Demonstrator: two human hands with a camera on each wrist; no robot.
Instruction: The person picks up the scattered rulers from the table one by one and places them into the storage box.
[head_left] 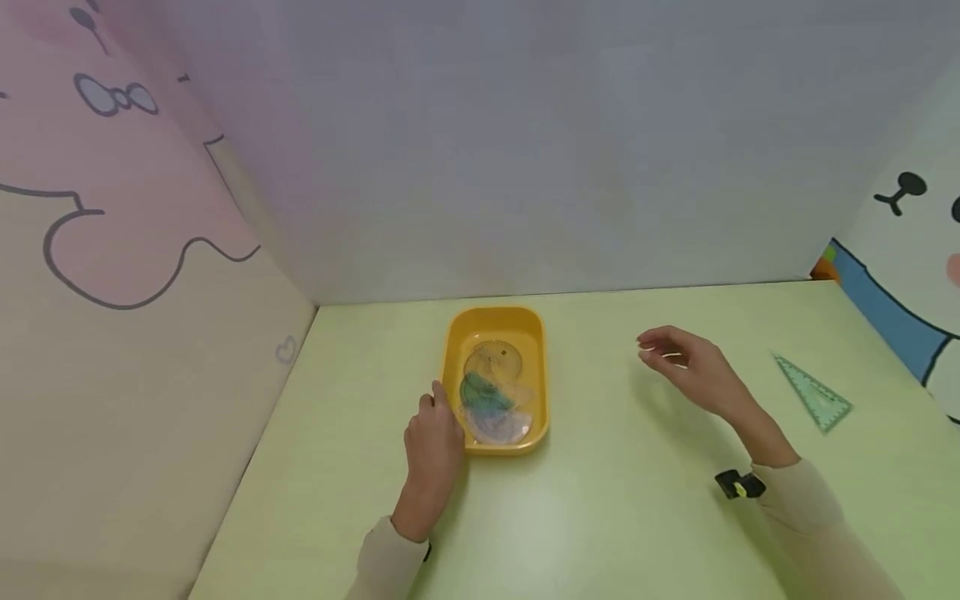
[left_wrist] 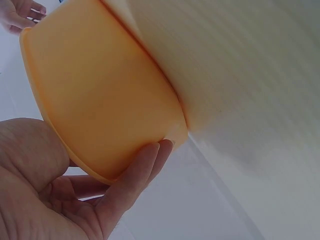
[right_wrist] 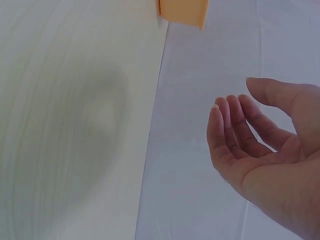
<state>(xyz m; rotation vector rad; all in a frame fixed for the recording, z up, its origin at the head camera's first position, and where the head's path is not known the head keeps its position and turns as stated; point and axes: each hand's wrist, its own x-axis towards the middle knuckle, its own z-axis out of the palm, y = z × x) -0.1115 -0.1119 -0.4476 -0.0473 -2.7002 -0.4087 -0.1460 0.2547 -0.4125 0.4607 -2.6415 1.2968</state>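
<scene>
A yellow plastic tray (head_left: pixel 498 323) stands on the table with overlapping see-through pieces inside. Among them are a clear round disc (head_left: pixel 504 357) with a small hole, a green piece (head_left: pixel 478 392) and a clear rounded piece (head_left: pixel 510 429); their exact kinds are hard to tell. My left hand (head_left: pixel 433 437) grips the tray's left side, thumb at the rim and fingertips (left_wrist: pixel 150 157) against the outer wall. To the right of the tray, my right hand (head_left: pixel 697 371) hovers above the table, fingers loosely bent and nothing in them. Beyond it lies a green triangular set square (head_left: pixel 817 394).
The pale green table (head_left: pixel 585 508) meets a white wall (head_left: pixel 555 167) at the back. Cartoon-printed panels (head_left: pixel 127 350) rise at the left and right sides. A dark band with a yellow mark (head_left: pixel 741 485) sits at my right wrist.
</scene>
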